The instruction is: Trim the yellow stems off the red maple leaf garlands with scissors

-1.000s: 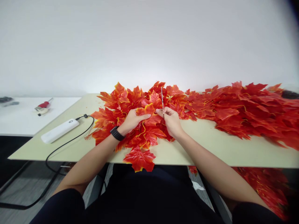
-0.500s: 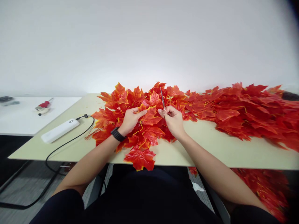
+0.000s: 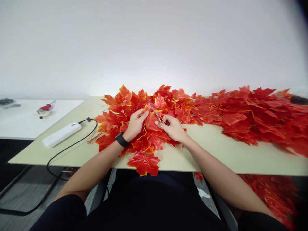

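Observation:
My left hand (image 3: 136, 123) pinches an artificial maple leaf (image 3: 151, 122), red with yellow edges, near its upper left side. With my right hand (image 3: 172, 128) I hold a pair of small metal scissors (image 3: 157, 114) by the handles. The blades point up and left, lying against or just over the leaf; whether they touch it I cannot tell. Around both hands spreads a bunch of red-orange maple leaves (image 3: 120, 109) on yellow stems. One leaf (image 3: 144, 163) overhangs the table's front edge.
A long heap of red leaves (image 3: 260, 115) covers the table's right side. On the pale table (image 3: 211, 150), a white power bank (image 3: 63, 134) with a black cable (image 3: 72, 146) lies at left. Beyond, a red-handled tool (image 3: 45, 107) rests on a white table. More leaves (image 3: 271, 192) lie below, right.
My right hand has moved left, and the scissors have swung from nearly upright to leaning left over the leaf. My left hand has shifted slightly, still at the leaf.

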A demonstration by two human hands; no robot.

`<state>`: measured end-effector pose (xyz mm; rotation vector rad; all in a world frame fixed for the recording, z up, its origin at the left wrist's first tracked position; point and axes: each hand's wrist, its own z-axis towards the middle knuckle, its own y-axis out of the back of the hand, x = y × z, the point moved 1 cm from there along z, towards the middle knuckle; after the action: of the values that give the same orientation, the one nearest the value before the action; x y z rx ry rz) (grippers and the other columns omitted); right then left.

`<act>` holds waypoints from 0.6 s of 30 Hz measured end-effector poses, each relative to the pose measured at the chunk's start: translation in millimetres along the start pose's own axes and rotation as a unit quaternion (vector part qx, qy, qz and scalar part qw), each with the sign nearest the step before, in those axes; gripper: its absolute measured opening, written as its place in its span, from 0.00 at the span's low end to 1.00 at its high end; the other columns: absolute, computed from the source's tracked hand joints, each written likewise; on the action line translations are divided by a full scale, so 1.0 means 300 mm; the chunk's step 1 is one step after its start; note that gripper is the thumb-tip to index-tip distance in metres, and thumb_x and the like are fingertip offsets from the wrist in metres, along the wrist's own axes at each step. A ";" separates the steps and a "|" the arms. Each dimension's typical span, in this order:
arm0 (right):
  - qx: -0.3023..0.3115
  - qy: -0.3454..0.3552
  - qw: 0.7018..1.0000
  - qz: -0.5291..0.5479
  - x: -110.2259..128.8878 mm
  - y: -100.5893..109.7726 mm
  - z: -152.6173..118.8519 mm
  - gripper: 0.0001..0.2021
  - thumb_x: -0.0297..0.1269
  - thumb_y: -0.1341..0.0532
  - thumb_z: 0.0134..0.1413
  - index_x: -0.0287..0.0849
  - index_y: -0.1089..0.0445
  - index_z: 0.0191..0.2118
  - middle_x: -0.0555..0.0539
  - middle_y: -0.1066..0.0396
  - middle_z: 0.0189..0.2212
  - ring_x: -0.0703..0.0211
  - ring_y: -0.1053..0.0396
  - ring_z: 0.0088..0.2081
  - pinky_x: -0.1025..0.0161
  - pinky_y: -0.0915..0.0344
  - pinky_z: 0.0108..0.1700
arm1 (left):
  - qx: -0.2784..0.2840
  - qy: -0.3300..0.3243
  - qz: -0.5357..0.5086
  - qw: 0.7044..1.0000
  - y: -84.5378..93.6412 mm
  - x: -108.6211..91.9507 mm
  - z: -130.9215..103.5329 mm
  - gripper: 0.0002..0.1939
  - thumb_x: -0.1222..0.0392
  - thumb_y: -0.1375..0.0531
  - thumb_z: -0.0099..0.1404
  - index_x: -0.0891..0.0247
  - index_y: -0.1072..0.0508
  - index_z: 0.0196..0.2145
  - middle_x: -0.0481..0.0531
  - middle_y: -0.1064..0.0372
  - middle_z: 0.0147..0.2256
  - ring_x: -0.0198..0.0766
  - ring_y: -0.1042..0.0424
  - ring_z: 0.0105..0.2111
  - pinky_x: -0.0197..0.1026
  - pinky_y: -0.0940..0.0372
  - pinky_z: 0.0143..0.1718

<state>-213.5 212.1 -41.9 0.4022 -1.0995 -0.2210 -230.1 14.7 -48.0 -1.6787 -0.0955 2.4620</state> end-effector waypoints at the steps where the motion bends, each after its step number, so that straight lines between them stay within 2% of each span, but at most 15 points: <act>1: 0.008 -0.002 1.000 -0.010 0.003 0.000 -0.001 0.28 0.56 0.29 0.53 0.43 0.45 0.26 0.53 0.42 0.23 0.63 0.46 0.28 0.64 0.48 0.32 | -0.001 -0.008 0.006 1.000 0.000 -0.001 0.001 0.16 0.46 0.32 0.65 0.64 0.22 0.36 0.48 0.24 0.35 0.34 0.29 0.35 0.36 0.34 0.41; 7: 0.030 -0.027 0.998 -0.046 0.010 -0.002 -0.003 0.29 0.59 0.31 0.53 0.43 0.45 0.26 0.53 0.41 0.24 0.63 0.45 0.28 0.63 0.47 0.33 | -0.008 -0.031 0.039 0.999 -0.003 -0.007 0.004 0.18 0.44 0.34 0.66 0.64 0.24 0.32 0.48 0.28 0.33 0.33 0.33 0.32 0.36 0.36 0.39; 18: 0.051 -0.033 0.998 -0.020 0.002 -0.009 -0.006 0.29 0.62 0.32 0.54 0.43 0.44 0.27 0.54 0.43 0.23 0.64 0.47 0.28 0.64 0.48 0.31 | 0.021 -0.041 0.081 0.996 -0.008 -0.027 -0.003 0.18 0.45 0.35 0.67 0.64 0.25 0.32 0.48 0.30 0.31 0.35 0.35 0.34 0.37 0.38 0.41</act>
<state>-211.7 209.9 -43.3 0.5117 -1.1720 -0.2163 -226.1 15.6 -40.5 -1.6269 0.0859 2.6305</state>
